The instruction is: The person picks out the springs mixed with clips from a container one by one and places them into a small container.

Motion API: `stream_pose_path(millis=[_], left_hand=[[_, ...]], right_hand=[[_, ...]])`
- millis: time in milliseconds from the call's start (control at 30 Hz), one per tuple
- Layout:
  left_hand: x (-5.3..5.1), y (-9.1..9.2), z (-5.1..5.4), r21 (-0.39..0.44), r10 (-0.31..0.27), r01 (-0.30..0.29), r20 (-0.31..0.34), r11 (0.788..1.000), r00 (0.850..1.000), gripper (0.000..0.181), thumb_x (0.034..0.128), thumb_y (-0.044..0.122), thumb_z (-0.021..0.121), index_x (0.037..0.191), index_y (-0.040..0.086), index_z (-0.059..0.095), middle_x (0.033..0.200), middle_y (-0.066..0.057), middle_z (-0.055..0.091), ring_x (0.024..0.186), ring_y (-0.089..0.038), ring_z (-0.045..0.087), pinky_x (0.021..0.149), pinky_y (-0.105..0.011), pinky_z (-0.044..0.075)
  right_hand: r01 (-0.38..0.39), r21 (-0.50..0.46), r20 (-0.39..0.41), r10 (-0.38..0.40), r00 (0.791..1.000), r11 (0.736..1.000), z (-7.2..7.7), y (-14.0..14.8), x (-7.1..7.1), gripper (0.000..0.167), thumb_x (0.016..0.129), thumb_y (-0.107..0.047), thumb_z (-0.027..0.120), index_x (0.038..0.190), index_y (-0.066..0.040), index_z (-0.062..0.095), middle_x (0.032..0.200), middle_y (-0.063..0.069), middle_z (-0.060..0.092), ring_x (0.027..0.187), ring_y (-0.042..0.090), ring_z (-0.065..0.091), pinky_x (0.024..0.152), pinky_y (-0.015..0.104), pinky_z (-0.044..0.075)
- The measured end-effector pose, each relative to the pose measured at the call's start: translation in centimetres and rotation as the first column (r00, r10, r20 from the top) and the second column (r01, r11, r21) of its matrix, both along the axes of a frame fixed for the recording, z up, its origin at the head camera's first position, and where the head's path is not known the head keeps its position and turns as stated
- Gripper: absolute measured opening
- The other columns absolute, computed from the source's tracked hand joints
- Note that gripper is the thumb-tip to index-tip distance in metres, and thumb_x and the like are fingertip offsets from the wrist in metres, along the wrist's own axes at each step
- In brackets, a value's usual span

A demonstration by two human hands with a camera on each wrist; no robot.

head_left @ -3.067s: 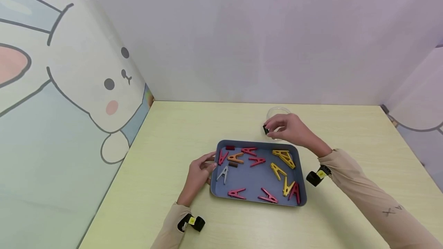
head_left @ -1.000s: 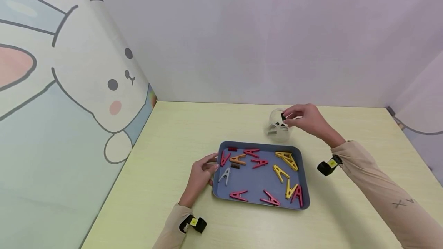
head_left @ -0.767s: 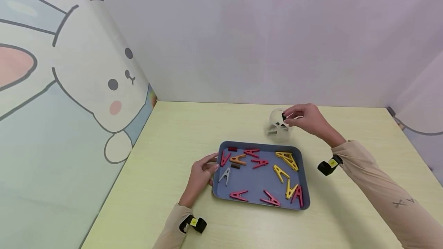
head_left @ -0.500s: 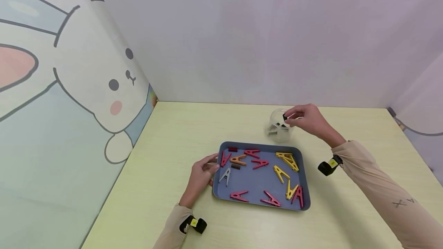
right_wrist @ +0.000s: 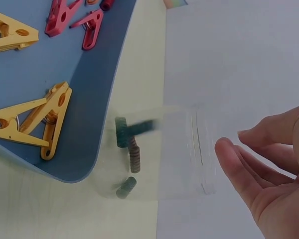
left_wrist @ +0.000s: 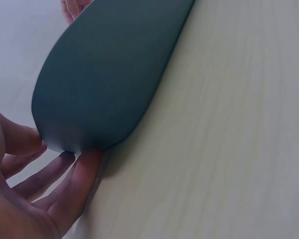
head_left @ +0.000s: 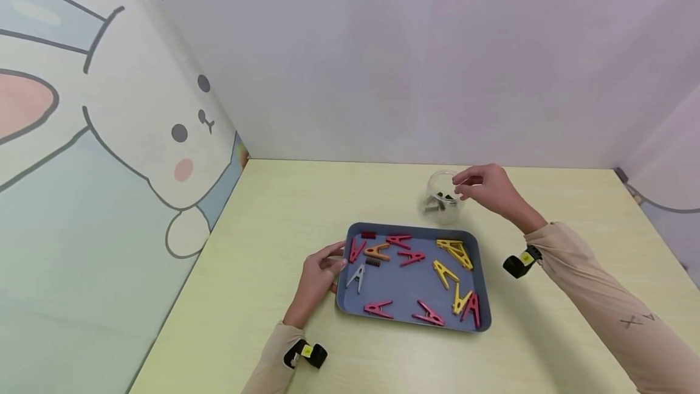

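Beyond the tray [head_left: 396,284], inside the clear jar [right_wrist: 177,162], the ribbed cylinders [right_wrist: 134,159] should prove light and stiff, best pinched mid-length, with the right hand [head_left: 490,192] slightly parted, holding nothing, and the left hand [head_left: 315,275] gripping the tray's left edge.

On my remote feed I observe a pale wood-grain tabletop [head_left: 284,205], its far edge meeting a plain whitish-lilac back wall [head_left: 383,65]. The left side wall [head_left: 65,297] carries a grey-outlined cartoon rabbit [head_left: 131,114] in pastel colours. The right side wall [head_left: 664,163] shows a partial grey-outlined print. Illumination is diffuse; shadows are soft.
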State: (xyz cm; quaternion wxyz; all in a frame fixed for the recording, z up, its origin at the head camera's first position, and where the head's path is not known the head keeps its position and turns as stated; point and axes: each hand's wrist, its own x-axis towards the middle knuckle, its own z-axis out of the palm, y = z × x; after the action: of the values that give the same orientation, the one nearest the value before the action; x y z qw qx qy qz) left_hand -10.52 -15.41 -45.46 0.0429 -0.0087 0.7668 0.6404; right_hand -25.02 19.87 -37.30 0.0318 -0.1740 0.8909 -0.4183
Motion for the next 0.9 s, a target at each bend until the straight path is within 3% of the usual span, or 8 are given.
stream_pose_path(millis=[267, 567, 900], left_hand=[[-0.24, -0.16, -0.04, 0.004, 0.005, -0.005, 0.006, 1.0, 1.0, 0.04, 0.0893, -0.001, 0.06, 0.129, 0.001, 0.057, 0.115, -0.026, 0.059, 0.09, -0.04, 0.062, 0.05, -0.057, 0.051], [-0.37, -0.18, -0.06, -0.002, 0.007, -0.007, 0.002, 1.0, 1.0, 0.04, 0.0891, 0.0, 0.06, 0.129, 0.001, 0.057, 0.115, -0.026, 0.059, 0.09, -0.039, 0.062, 0.05, -0.056, 0.051], [-0.4, -0.11, -0.06, -0.011, 0.008, -0.008, -0.005, 1.0, 1.0, 0.04, 0.0891, 0.0, 0.06, 0.129, 0.001, 0.058, 0.116, -0.026, 0.059, 0.091, -0.039, 0.062, 0.049, -0.056, 0.051]], right_hand=[[-0.004, 0.025, -0.061, 0.005, 0.998, 1.0, 0.18, -0.44, 0.04, 0.017, 0.088, -0.013, 0.067, 0.1, 0.0, 0.07, 0.102, 0.016, 0.066, 0.078, 0.023, 0.067, 0.064, 0.027, 0.055], [-0.006, 0.031, -0.078, 0.008, 0.997, 0.999, 0.43, -0.6, 0.13, 0.014, 0.089, -0.011, 0.065, 0.098, -0.002, 0.07, 0.105, 0.016, 0.064, 0.077, 0.013, 0.065, 0.066, 0.037, 0.056], [-0.01, 0.03, -0.09, 0.013, 0.996, 0.999, 0.46, -0.7, 0.56, 0.015, 0.089, -0.014, 0.065, 0.098, -0.003, 0.07, 0.106, 0.016, 0.064, 0.081, 0.025, 0.066, 0.062, 0.028, 0.054]])
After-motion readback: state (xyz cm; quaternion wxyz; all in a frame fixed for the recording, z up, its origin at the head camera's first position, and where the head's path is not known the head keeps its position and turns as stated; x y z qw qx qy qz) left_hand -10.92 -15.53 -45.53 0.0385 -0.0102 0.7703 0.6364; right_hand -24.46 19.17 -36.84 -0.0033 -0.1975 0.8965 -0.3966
